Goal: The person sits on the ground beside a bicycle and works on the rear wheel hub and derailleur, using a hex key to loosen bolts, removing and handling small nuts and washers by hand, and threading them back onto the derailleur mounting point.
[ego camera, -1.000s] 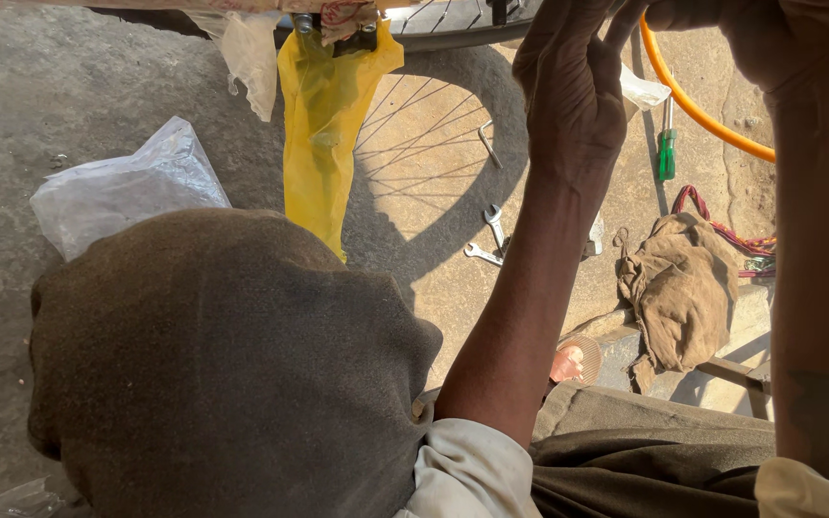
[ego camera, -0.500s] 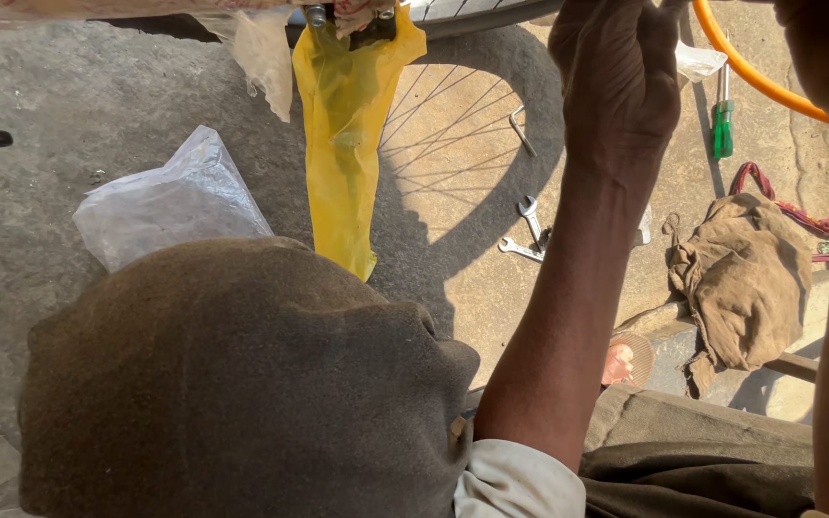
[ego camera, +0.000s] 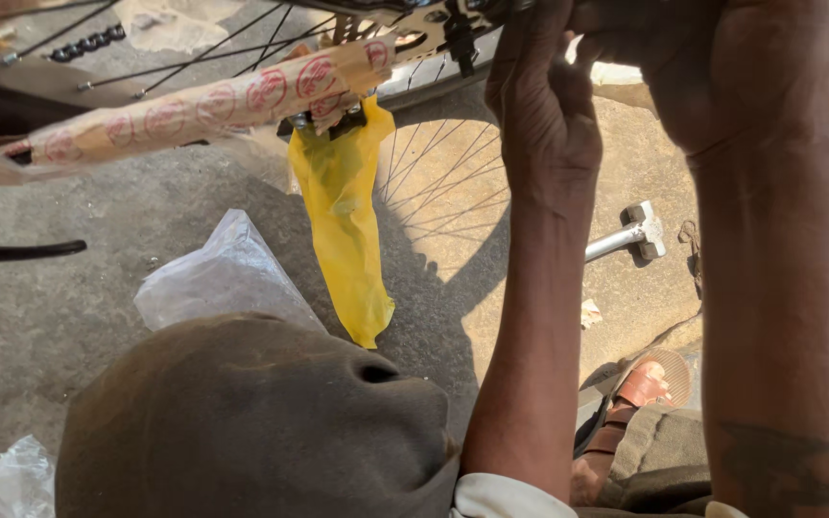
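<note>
On sunlit concrete ground (ego camera: 98, 317): left hand (ego camera: 544, 115) and right hand (ego camera: 722, 67) raised to bicycle wheel (ego camera: 443, 182) hub, fingers closed around fittings there; firm, steady gripping needed next, seemingly.

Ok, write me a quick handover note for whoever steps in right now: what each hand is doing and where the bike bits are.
Left hand: raised, fingers curled at the dark fitting on the bicycle wheel near its hub; what it grips is hidden.
Right hand: raised beside it at the same spot; its grip is hidden too.
The paper-wrapped frame tube runs in from the left, with a yellow plastic strip hanging below it.
On the ground: a metal hammer-like tool right of the wheel, and a clear plastic bag.
Done or left: cannot be judged, as the hands cover the fitting.
</note>
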Demonstrator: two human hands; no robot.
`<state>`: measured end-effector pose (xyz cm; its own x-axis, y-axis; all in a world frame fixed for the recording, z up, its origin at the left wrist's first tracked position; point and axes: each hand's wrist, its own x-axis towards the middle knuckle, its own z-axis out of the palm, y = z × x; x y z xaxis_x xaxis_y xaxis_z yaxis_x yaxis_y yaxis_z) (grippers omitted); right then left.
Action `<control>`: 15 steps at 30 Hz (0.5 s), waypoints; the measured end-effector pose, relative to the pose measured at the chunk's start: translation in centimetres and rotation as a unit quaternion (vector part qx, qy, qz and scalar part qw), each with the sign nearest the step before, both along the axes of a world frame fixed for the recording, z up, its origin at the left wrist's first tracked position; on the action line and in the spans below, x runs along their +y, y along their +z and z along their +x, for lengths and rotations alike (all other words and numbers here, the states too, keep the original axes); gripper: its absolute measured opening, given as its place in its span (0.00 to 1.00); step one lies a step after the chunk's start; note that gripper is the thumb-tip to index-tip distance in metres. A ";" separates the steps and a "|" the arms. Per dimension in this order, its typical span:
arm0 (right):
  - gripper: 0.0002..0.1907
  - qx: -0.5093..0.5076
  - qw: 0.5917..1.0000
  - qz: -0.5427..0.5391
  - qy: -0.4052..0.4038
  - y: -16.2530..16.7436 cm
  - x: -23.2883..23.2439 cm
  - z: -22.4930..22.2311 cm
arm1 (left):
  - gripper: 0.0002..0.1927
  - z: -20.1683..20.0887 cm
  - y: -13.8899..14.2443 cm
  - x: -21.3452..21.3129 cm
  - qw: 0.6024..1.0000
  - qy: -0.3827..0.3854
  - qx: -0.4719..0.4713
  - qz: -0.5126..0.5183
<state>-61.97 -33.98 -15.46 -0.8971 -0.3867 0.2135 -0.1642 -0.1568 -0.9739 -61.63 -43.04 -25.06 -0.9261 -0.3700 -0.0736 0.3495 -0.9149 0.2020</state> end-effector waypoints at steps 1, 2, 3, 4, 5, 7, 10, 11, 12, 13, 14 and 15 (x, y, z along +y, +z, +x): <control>0.21 -0.016 1.000 -0.020 -0.008 0.1 0.0 -0.1 | 0.08 0.0 -0.2 -0.2 1.000 -0.004 -0.010 0.001; 0.20 -0.032 0.999 -0.040 -0.016 0.0 0.1 -0.2 | 0.10 -0.1 -0.4 0.0 1.000 -0.010 -0.022 0.005; 0.20 -0.046 0.997 -0.057 -0.019 -0.1 0.4 -0.5 | 0.09 -0.2 -0.6 0.2 1.000 -0.013 -0.002 -0.008; 0.20 -0.063 0.995 -0.077 -0.022 -0.3 0.7 -0.8 | 0.08 -0.1 -0.8 0.3 0.999 -0.017 0.016 -0.023; 0.17 -0.075 0.993 -0.087 -0.021 -0.5 1.3 -1.1 | 0.08 -0.2 -0.8 0.6 0.998 -0.028 0.040 -0.032; 0.11 -0.093 0.990 -0.109 -0.013 -1.0 2.5 -2.4 | 0.10 -0.5 -0.6 1.3 0.993 -0.054 0.093 -0.045; 0.08 -0.075 0.992 -0.082 -0.056 -1.3 4.9 -3.6 | 0.12 -1.4 0.3 2.4 0.995 -0.063 0.071 -0.042; 0.07 -0.079 0.992 -0.084 -0.055 -1.3 5.7 -4.0 | 0.13 -1.7 0.6 2.8 0.997 -0.056 0.047 -0.037; 0.07 -0.081 0.992 -0.083 -0.057 -1.1 6.6 -4.4 | 0.13 -1.8 0.7 3.3 0.997 -0.055 0.028 -0.038; 0.06 -0.083 0.991 -0.081 -0.062 -0.8 7.5 -4.9 | 0.13 -1.9 0.9 3.9 0.998 -0.055 0.010 -0.037; 0.07 -0.074 0.992 -0.082 -0.057 -0.7 8.0 -5.4 | 0.13 -2.0 0.9 4.2 0.998 -0.053 -0.010 -0.035; 0.08 -0.066 0.993 -0.082 -0.047 -0.5 8.4 -5.8 | 0.12 -2.2 1.0 4.6 0.998 -0.057 0.011 -0.038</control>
<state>-67.73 -25.55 -15.95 -0.9520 -0.2700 0.1443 -0.0578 -0.3043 -0.9508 -63.84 -38.48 -24.09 -0.9634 -0.2666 -0.0279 0.2499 -0.9310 0.2660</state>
